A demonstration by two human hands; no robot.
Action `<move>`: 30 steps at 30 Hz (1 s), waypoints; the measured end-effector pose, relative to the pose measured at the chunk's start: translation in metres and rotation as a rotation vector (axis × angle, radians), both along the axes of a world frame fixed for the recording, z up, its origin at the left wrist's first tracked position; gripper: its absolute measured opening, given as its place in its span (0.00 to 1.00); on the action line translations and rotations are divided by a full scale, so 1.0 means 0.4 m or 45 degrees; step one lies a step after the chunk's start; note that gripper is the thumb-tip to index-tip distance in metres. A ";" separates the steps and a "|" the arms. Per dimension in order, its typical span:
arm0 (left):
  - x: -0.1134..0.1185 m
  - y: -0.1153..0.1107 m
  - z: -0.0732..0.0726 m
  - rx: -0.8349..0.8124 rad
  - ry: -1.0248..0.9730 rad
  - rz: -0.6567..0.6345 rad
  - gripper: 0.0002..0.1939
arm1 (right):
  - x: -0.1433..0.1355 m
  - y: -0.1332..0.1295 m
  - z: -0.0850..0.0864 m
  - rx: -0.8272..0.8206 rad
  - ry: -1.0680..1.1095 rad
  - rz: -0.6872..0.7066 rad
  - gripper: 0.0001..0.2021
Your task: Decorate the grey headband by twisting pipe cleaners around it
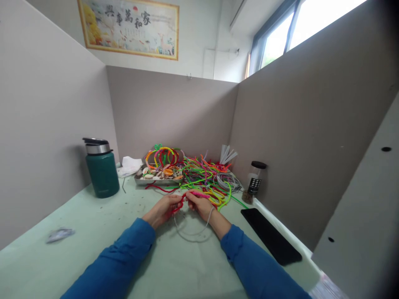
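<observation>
Near the table's middle, my left hand [166, 209] pinches a red fuzzy stem [177, 206] that is bent into a small looped shape. My right hand [198, 204] is close beside it, fingers closed on the same red stem, with a pink length [199, 194] lying over the fingers. A thin grey-white cord [192, 241] hangs in a curve below both hands and passes by the right wrist. Just beyond the hands lies a tangled pile of coloured fuzzy stems [202, 172]. The exact grip of the fingertips is too small to make out.
A metal tray [158, 182] of shells and round pieces stands behind my hands, with white tissue [129, 166] beside it. A green bottle [102, 170] is at left. At right are a black-lidded jar [254, 182] and a black mat [271, 236]. Grey partitions [171, 112] enclose the table.
</observation>
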State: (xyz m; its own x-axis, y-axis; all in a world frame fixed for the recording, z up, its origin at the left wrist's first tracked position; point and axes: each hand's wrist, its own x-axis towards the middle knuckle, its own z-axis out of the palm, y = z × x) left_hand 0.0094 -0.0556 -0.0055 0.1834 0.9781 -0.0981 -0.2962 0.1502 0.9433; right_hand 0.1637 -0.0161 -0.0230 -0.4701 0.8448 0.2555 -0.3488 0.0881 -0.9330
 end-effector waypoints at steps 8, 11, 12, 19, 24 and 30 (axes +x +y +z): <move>0.000 0.001 0.001 0.070 0.009 -0.047 0.05 | -0.003 0.006 -0.006 -0.020 0.013 -0.009 0.15; -0.002 0.005 -0.004 0.118 -0.013 -0.038 0.04 | -0.005 0.009 -0.008 -0.054 0.035 -0.025 0.16; -0.001 0.005 -0.006 0.134 -0.009 -0.040 0.04 | -0.006 0.009 -0.007 -0.060 0.036 -0.027 0.17; 0.011 0.001 -0.006 0.354 0.252 -0.002 0.07 | -0.008 0.004 -0.001 -0.069 0.034 -0.044 0.17; 0.019 0.016 -0.016 0.550 0.578 0.247 0.06 | -0.008 0.007 -0.004 -0.065 0.043 -0.042 0.16; 0.017 0.019 -0.019 0.748 0.882 0.422 0.07 | -0.008 0.006 0.000 -0.077 0.015 -0.075 0.16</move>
State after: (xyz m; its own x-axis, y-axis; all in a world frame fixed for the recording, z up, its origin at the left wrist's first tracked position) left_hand 0.0163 -0.0480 -0.0130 -0.0250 0.8973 0.4406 0.4113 -0.3925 0.8227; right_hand 0.1603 -0.0139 -0.0231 -0.4163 0.8850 0.2085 -0.3555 0.0526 -0.9332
